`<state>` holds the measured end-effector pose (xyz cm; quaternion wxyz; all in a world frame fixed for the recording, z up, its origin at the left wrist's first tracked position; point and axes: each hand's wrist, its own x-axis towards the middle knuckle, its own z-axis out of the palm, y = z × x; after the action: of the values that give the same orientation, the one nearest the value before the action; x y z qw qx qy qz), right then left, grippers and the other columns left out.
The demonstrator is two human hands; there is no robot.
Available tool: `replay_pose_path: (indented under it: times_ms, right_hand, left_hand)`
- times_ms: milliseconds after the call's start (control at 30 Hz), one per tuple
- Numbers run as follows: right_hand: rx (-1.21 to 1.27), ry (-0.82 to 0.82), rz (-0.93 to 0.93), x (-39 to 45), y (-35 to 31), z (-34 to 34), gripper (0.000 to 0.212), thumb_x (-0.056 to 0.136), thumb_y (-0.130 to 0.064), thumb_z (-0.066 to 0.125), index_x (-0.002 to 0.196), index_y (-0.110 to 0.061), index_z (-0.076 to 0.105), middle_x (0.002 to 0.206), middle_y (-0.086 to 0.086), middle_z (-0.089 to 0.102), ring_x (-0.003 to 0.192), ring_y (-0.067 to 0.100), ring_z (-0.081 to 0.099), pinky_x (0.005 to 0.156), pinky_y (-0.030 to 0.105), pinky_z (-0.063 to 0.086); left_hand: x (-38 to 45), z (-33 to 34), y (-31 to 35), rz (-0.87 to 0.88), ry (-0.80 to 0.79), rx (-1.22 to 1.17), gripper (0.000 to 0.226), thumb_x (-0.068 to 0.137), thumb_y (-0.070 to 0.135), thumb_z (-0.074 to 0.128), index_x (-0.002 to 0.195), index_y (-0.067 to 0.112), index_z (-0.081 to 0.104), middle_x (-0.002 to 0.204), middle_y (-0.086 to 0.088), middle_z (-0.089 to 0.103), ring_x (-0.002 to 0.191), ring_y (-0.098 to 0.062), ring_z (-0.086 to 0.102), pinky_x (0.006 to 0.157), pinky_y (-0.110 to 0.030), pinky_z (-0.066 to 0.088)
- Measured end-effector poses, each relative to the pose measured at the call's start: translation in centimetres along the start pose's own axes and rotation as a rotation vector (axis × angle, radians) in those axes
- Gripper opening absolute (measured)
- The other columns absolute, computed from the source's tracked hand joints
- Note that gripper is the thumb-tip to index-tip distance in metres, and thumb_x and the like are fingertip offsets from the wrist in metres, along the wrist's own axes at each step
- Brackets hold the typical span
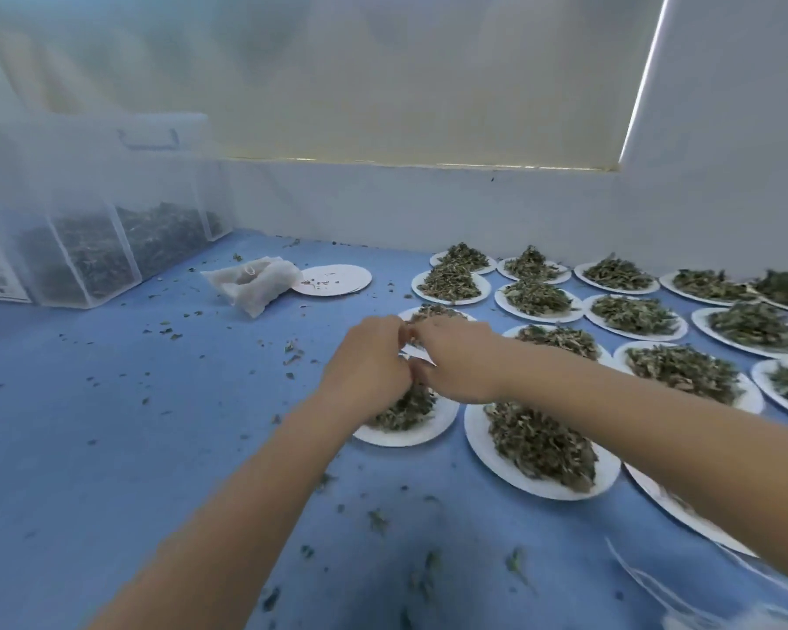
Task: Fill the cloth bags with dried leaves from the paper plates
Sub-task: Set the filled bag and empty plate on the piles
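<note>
Clear plastic bin (87,220), far left, against the wall, holds dark leaf matter; white label on its near-left face. Blue work surface (110,425) bears scattered leaf crumbs. Window blind (406,84) behind.

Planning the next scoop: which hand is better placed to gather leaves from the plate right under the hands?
Left, probably. The left hand hangs directly over the leaf pile on the near plate, while the right hand reaches across from the right. Both seem to pinch something white between them; that is unclear.

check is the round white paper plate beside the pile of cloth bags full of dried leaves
No, the round white paper plate beside the cloth bags holds only a few crumbs.
</note>
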<state>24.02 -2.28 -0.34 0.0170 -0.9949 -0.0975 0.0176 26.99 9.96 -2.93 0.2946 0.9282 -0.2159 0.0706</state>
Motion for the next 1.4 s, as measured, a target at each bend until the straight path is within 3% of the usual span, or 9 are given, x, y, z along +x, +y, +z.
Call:
replay_pose_path:
  times_ms: [267, 367, 467, 600, 700, 933, 1200, 1300, 1400]
  right_hand:
    - [0.015, 0.027, 0.093, -14.7, 4.9, -0.3, 0.029, 0.097, -0.028, 0.039, 0.107, -0.006, 0.055, 0.101, 0.009, 0.056, 0.097, 0.028, 0.055, 0.086, 0.044, 0.047]
    - [-0.008, 0.023, 0.126, -19.4, 6.5, 0.7, 0.03, 0.097, -0.028, 0.041, 0.11, -0.008, 0.058, 0.108, 0.009, 0.057, 0.101, 0.026, 0.054, 0.088, 0.042, 0.046]
    - [-0.002, 0.038, 0.153, -23.2, 7.5, 1.9, 0.021, 0.096, -0.031, 0.041, 0.091, -0.017, 0.057, 0.095, 0.001, 0.051, 0.098, 0.023, 0.05, 0.086, 0.037, 0.043]
    - [0.035, 0.084, 0.123, -26.3, 8.1, 3.6, 0.036, 0.095, -0.039, 0.045, 0.126, -0.022, 0.054, 0.119, 0.0, 0.054, 0.113, 0.014, 0.047, 0.09, 0.026, 0.037]
    - [0.089, 0.129, 0.069, -27.0, 7.3, 4.8, 0.034, 0.094, -0.043, 0.046, 0.122, -0.026, 0.058, 0.118, -0.001, 0.055, 0.112, 0.014, 0.046, 0.095, 0.032, 0.039]
    - [0.129, 0.111, -0.007, -25.7, 4.6, 5.8, 0.039, 0.09, -0.052, 0.045, 0.11, -0.027, 0.067, 0.112, 0.002, 0.059, 0.11, 0.019, 0.046, 0.095, 0.039, 0.04]
    - [0.08, 0.028, 0.041, -24.6, 3.8, 5.8, 0.044, 0.088, -0.058, 0.046, 0.107, -0.026, 0.068, 0.109, 0.005, 0.061, 0.11, 0.022, 0.047, 0.096, 0.041, 0.04]
    - [0.205, 0.122, 0.028, -24.5, 4.0, 5.4, 0.044, 0.085, -0.058, 0.048, 0.1, -0.021, 0.067, 0.096, -0.001, 0.063, 0.093, 0.016, 0.055, 0.086, 0.036, 0.045]
    - [0.374, 0.298, 0.058, -24.1, 4.4, 4.4, 0.025, 0.085, -0.049, 0.059, 0.079, -0.024, 0.061, 0.068, -0.011, 0.057, 0.066, 0.0, 0.051, 0.059, 0.014, 0.039]
  left_hand:
    - [-7.0, 3.5, 11.0, 0.185, -0.153, -0.041, 0.021, 0.081, 0.008, 0.052, 0.1, 0.012, 0.059, 0.102, -0.003, 0.061, 0.091, -0.02, 0.057, 0.08, -0.036, 0.049]
    - [-9.5, 5.7, 13.9, 0.247, -0.197, -0.055, 0.016, 0.08, 0.012, 0.058, 0.096, 0.014, 0.06, 0.094, 0.001, 0.06, 0.089, -0.018, 0.057, 0.075, -0.031, 0.048]
    - [-11.7, 7.4, 15.7, 0.312, -0.204, -0.055, 0.009, 0.081, 0.017, 0.061, 0.09, 0.016, 0.061, 0.087, 0.004, 0.059, 0.084, -0.016, 0.056, 0.07, -0.027, 0.044]
    - [-13.5, 7.8, 15.8, 0.37, -0.217, -0.028, 0.01, 0.085, 0.019, 0.056, 0.09, 0.02, 0.065, 0.093, 0.005, 0.063, 0.082, -0.012, 0.054, 0.075, -0.029, 0.046]
    - [-14.4, 7.2, 14.2, 0.341, -0.247, 0.024, 0.015, 0.089, 0.023, 0.052, 0.095, 0.021, 0.065, 0.091, 0.009, 0.059, 0.083, -0.009, 0.052, 0.07, -0.021, 0.039]
    - [-16.2, 6.0, 10.7, 0.054, -0.46, 0.051, 0.023, 0.089, 0.038, 0.043, 0.102, 0.028, 0.06, 0.11, 0.005, 0.057, 0.094, -0.012, 0.051, 0.073, -0.028, 0.039]
    - [-17.0, 6.4, 10.7, 0.123, -0.552, 0.052, 0.008, 0.087, 0.034, 0.054, 0.08, 0.032, 0.051, 0.08, 0.013, 0.05, 0.071, 0.0, 0.045, 0.058, -0.022, 0.033]
    - [-16.7, 5.8, 10.9, 0.121, -0.477, -0.121, 0.015, 0.088, 0.034, 0.056, 0.091, 0.019, 0.055, 0.086, 0.004, 0.055, 0.076, -0.01, 0.052, 0.063, -0.027, 0.041]
    - [-15.9, 4.1, 11.3, 0.093, -0.334, -0.427, 0.016, 0.086, 0.027, 0.061, 0.098, 0.016, 0.058, 0.096, -0.006, 0.066, 0.089, -0.023, 0.064, 0.078, -0.041, 0.053]
